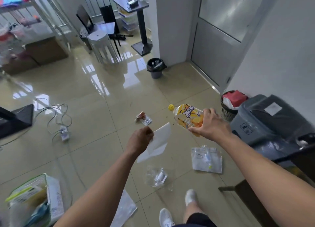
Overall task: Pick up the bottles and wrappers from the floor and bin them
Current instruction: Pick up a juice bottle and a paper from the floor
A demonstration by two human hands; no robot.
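Note:
My right hand (pixel 210 124) grips a clear plastic bottle (pixel 186 115) with a yellow cap and an orange-yellow label, held in the air with its cap pointing left. My left hand (pixel 139 140) pinches a white wrapper (pixel 157 144) that hangs above the floor. On the tiles lie a small orange-and-white wrapper (pixel 144 118), a crumpled clear wrapper (pixel 157 176), a flat clear packet (pixel 207 159) and another clear sheet (pixel 125 209) near my feet. A large grey bin (pixel 265 123) with a dark liner stands at the right, just beyond the bottle.
A small black-lined bin (pixel 156 67) stands by the far wall corner. A woven basket (pixel 228 107) with red and white contents sits beside the grey bin. Cables and a power strip (pixel 64 132) lie at left. A white crate (pixel 39 199) is at bottom left, dark furniture (pixel 255 203) at right.

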